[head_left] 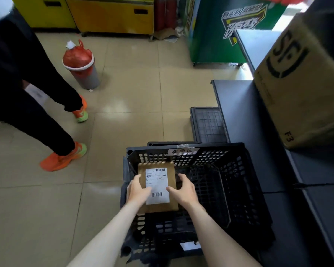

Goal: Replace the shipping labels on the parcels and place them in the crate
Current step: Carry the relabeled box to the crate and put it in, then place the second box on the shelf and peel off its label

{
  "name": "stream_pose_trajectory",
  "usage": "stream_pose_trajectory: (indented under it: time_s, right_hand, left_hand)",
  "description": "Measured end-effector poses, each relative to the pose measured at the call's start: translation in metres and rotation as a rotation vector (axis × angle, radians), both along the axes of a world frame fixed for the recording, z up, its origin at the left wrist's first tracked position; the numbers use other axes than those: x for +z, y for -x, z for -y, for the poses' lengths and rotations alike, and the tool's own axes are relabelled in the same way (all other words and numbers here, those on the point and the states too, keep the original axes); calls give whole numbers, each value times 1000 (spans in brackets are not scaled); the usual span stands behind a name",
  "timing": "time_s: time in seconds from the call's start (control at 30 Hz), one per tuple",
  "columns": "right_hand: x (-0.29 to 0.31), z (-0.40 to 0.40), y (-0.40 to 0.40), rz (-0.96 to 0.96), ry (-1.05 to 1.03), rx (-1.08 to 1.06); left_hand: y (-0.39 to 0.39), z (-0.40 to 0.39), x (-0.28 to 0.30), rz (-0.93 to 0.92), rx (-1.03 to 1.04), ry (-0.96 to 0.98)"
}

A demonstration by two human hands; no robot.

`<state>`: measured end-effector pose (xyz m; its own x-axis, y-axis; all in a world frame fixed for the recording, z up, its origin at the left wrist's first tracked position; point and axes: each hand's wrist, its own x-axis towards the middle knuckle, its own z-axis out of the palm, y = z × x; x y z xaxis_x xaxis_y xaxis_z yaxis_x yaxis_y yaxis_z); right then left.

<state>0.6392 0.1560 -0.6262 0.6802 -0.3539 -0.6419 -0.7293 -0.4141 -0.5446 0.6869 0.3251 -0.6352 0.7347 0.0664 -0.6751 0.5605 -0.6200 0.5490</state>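
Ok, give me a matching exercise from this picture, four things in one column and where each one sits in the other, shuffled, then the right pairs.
Things:
1. parcel
2. bin
3. big box
4. orange shoes

Places:
A. on the dark counter at the right
B. inside the black crate, between the left hand and right hand
C. on the tiled floor at the left, on someone walking by
D. on the floor near the yellow cabinets, lined with a red bag

Pairs: 1-B, 2-D, 3-A, 4-C
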Motion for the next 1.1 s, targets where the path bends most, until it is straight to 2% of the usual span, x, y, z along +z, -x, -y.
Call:
stream_pose_trajectory:
  time_s: [0.33,0.53,0.7,0.83,0.97,1.1]
  right_hand:
    - [204,19,18,162,230,162]
    - [341,55,50,257,511,235]
    - [452,96,94,400,753,124]
    - [525,130,145,465,870,-45]
    - [568,162,222,392,953,-247]
    - [591,180,326,298,1053,-478]
  left_hand:
    - [-5,21,221,195,-348,-68]
    - [19,58,346,379,-588,-184]
    - [32,110,436,639,-692,-138]
    - [51,161,498,836,-822,-48]
    - [93,217,536,976,-972,59]
    - [163,267,554,1024,-1187,159]
